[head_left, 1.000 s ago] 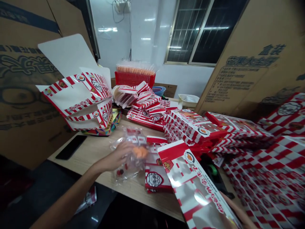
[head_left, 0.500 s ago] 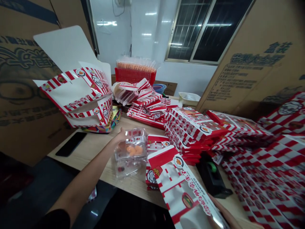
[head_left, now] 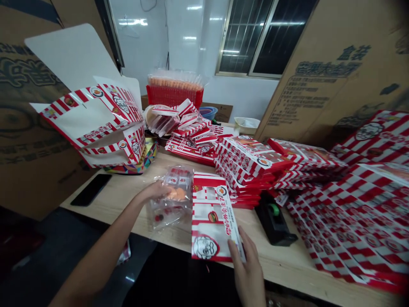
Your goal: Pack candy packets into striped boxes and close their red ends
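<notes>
Left hand [head_left: 152, 192] grips one clear tray [head_left: 175, 201]; right hand [head_left: 248, 266] pinches one box [head_left: 209, 215] at the table [head_left: 128, 200] edge; bare wood lies left of the left hand.

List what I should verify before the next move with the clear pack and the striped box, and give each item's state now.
1. Left hand has the clear pack in its fingers: ok.
2. Right hand grips the striped box: cannot tell; its fingers lie at the near right corner.
3. Box lies flat on the table, beside the pack: ok.
4. Box end open: cannot tell.
5. Tape dispenser stands apart from the box, to its right: ok.
6. Phone lies apart from both hands, near the table's left edge: ok.
</notes>
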`<state>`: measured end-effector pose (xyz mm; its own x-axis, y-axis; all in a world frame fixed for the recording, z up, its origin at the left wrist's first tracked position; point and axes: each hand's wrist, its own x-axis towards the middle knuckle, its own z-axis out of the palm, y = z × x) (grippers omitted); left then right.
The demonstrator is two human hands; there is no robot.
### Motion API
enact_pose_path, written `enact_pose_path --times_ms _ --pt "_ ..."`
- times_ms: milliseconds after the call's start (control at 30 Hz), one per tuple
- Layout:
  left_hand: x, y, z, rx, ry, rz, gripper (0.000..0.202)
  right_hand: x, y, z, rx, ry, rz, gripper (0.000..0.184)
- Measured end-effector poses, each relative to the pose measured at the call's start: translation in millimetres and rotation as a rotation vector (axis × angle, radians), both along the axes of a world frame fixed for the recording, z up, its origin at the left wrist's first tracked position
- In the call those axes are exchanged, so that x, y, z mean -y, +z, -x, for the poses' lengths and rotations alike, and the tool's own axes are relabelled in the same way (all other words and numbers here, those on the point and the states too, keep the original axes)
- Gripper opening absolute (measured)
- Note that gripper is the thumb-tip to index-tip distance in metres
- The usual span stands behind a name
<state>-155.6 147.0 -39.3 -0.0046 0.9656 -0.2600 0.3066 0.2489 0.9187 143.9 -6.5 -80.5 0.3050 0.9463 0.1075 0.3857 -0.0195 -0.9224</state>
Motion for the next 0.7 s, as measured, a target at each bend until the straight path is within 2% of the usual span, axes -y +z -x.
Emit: enact_pose_path --times_ms 67,133,200,267,333,400,467,500,533,567,633,700 --pt "8.3 4.4 2.0 0.049 -0.007 0.012 0.022 -7.5 5.8 9.9 0.054 -0.029 -0.057 0.055" --pt "15.8 15.0 9.9 0.097 0.031 -0.026 0.034 -11.6 16.2 9.5 0.118 -0.094 -0.111 0.062" --pt "26.5 32.4 21.1 0.141 0.079 -0.105 0.051 -13.3 30.8 1.8 0.123 -0.154 -0.158 0.065" --pt "42.2 54.9 29.4 0.197 0.099 -0.198 0.063 -15.6 48.3 -5.8 -0.001 -0.113 -0.139 0.063" --pt "61.5 78.6 28.7 0.269 0.063 -0.262 0.07 -19.9 66.3 -5.2 -0.237 0.07 -0.069 0.061" --pt "80.3 98.3 17.0 0.309 -0.047 -0.276 0.07 -24.6 82.2 6.1 -0.483 0.35 -0.027 0.064" --pt "94.7 108.0 -1.9 0.294 -0.201 -0.279 0.063 -26.2 93.5 22.8 -0.599 0.584 0.03 0.063" --pt "99.7 107.6 -12.1 0.286 -0.257 -0.285 0.058 -25.3 96.9 30.0 -0.603 0.626 0.068 0.058" --pt "103.2 103.3 -21.9 0.293 -0.266 -0.296 0.053 -23.3 98.6 34.9 -0.586 0.611 0.102 0.05" --pt "105.2 95.2 -31.0 0.319 -0.216 -0.309 0.05 -20.6 98.8 36.4 -0.562 0.546 0.116 0.042" --pt "105.4 69.8 -47.0 0.392 0.005 -0.258 0.054 -14.6 95.0 28.9 -0.525 0.325 0.059 0.035" --pt "100.8 38.3 -61.4 0.421 0.214 -0.1 0.064 -9.4 88.4 11.1 -0.468 0.087 -0.067 0.034"
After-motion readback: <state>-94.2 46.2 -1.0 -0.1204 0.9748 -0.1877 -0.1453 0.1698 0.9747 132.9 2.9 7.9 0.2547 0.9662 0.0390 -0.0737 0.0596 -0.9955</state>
